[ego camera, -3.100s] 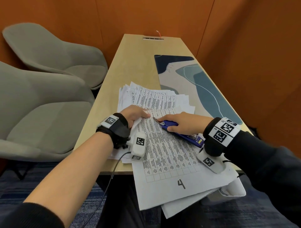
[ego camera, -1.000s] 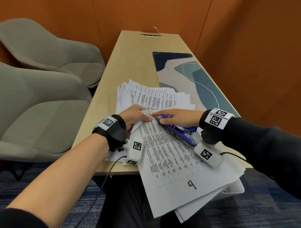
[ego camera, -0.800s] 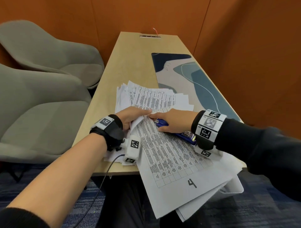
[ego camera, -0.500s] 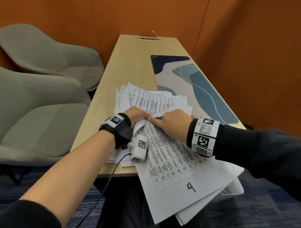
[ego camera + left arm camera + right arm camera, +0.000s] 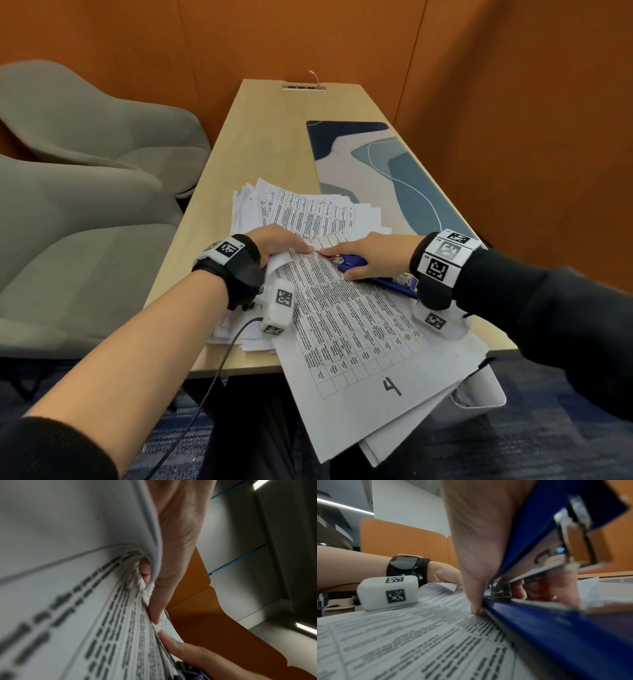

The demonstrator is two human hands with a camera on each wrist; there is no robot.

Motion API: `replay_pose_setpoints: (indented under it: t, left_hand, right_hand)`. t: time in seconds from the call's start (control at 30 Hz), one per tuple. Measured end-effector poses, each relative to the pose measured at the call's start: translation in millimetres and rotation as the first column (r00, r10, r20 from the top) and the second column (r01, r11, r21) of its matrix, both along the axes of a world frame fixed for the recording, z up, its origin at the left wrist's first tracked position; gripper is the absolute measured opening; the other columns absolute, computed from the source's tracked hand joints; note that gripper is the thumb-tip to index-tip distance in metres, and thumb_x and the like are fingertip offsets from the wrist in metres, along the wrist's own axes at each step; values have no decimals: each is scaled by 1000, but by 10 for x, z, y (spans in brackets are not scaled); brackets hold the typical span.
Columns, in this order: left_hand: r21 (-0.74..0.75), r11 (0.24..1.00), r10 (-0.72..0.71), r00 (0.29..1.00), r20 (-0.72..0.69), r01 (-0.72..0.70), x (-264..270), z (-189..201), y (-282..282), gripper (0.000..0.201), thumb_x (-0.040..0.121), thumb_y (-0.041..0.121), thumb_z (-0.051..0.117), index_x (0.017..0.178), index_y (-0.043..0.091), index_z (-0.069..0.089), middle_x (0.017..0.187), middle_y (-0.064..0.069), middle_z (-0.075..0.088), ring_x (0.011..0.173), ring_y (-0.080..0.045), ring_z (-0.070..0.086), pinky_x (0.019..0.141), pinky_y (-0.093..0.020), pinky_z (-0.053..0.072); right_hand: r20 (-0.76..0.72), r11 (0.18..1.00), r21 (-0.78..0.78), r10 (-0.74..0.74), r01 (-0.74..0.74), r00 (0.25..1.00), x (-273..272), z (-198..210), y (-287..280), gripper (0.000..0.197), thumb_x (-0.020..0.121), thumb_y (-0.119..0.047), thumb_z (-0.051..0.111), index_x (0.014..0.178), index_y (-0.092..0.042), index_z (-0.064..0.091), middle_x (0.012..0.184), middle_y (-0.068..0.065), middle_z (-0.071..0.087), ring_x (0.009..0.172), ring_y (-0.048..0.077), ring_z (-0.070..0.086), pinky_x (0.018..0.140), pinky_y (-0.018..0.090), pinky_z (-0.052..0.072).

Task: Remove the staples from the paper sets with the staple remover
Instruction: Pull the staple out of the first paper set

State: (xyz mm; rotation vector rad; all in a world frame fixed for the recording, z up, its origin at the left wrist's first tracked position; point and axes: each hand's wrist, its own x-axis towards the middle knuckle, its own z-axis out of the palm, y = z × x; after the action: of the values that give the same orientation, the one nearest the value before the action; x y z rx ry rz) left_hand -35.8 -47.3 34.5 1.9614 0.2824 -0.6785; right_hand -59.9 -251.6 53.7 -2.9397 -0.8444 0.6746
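1. Two hands meet at the top corner of the paper set [image 5: 346, 329], which lies on the desk [image 5: 274, 144] atop the pile.
2. Your left hand [image 5: 274, 245] pinches the curled corner; keep it flat and taut.
3. Your right hand [image 5: 370, 255] wraps the blue remover [image 5: 352, 263], forefinger along it.
4. Slide the tip low under the staple, which I cannot see, and lever gently to spare the sheet.

Blue staple remover [image 5: 356, 264] with metal parts lies low across top paper set [image 5: 346, 318], metal tip at its upper-left corner. That set is white, printed with a table, handwritten "4", tilted, overhanging near edge. More printed sets [image 5: 308, 209] fanned beneath.
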Motion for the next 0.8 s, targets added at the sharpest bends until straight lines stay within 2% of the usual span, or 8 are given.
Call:
replay_pose_setpoints:
  t: [0.1, 0.2, 0.3, 0.43, 0.53, 0.63, 0.73, 0.8]
  left_hand:
    - [47, 999, -18, 999, 49, 16, 26, -35, 0, 33, 78, 19, 78, 103, 5, 62, 102, -15, 71, 95, -33, 68, 88, -47, 55]
    - [38, 998, -49, 997, 64, 47, 35, -76, 11, 42, 78, 22, 78, 113, 2, 63, 111, -16, 69, 100, -32, 66, 91, -47, 54]
    - [11, 999, -40, 988, 148, 39, 32, -138, 12, 49, 83, 17, 72, 126, -2, 57, 126, -20, 61, 97, -22, 57, 81, -32, 51]
    - [25, 996, -86, 983, 161, 83, 11, -138, 21, 47, 87, 18, 69, 126, -5, 55, 130, -25, 57, 98, -25, 55, 103, -45, 45]
    - [93, 986, -152, 979, 134, 141, 22, -96, 44, 45, 86, 25, 70, 122, 0, 60, 120, -21, 65, 103, -32, 62, 102, -49, 46]
    - [73, 989, -138, 980, 145, 129, 14, -90, 71, 34, 82, 22, 75, 110, 7, 65, 100, -13, 71, 86, -29, 64, 93, -42, 52]
    - [9, 995, -101, 984, 144, 101, -23, -109, 86, 26, 81, 17, 76, 103, 7, 68, 93, -12, 73, 79, -26, 67, 85, -41, 56]
    - [-16, 993, -115, 985, 128, 118, -38, -89, 89, 28, 81, 18, 76, 106, 6, 70, 95, -14, 73, 77, -25, 68, 82, -39, 57]
  right_hand:
    - [-5, 1000, -16, -7, 6, 1000, 34, -37, -1, 61, 97, -44, 52, 151, -43, 22, 149, 1, 43, 122, 21, 49, 103, 32, 37]
    - [26, 1000, -14, -8, 8, 1000, 39, -58, 33, 61, 98, -44, 51, 151, -43, 22, 142, 5, 51, 105, 18, 52, 93, 30, 40]
    - [42, 1000, -12, -10, 10, 999, 62, -78, 58, 60, 98, -44, 50, 151, -43, 22, 133, 6, 57, 98, 17, 53, 88, 31, 43]
    - [89, 1000, 2, 14, -14, 996, 53, -99, 120, 58, 99, -41, 49, 151, -40, 25, 133, 6, 57, 105, 19, 55, 93, 33, 44]
    - [103, 1000, 11, -6, 5, 995, 85, -120, 200, 57, 99, -41, 50, 151, -38, 26, 137, 7, 55, 116, 23, 54, 96, 34, 41]
    - [-15, 995, 82, -53, 55, 998, 107, -23, 200, 55, 98, -43, 52, 149, -38, 33, 147, 1, 46, 126, 22, 48, 101, 30, 35]
    - [-261, 960, 241, -81, 146, 962, 61, 83, 124, 40, 99, -38, 52, 138, -36, 44, 127, 11, 61, 93, 19, 64, 80, 21, 50]
    - [-230, 968, 223, -58, 111, 971, 52, 121, 133, 43, 99, -39, 51, 141, -35, 42, 127, 5, 59, 89, 11, 61, 83, 21, 46]
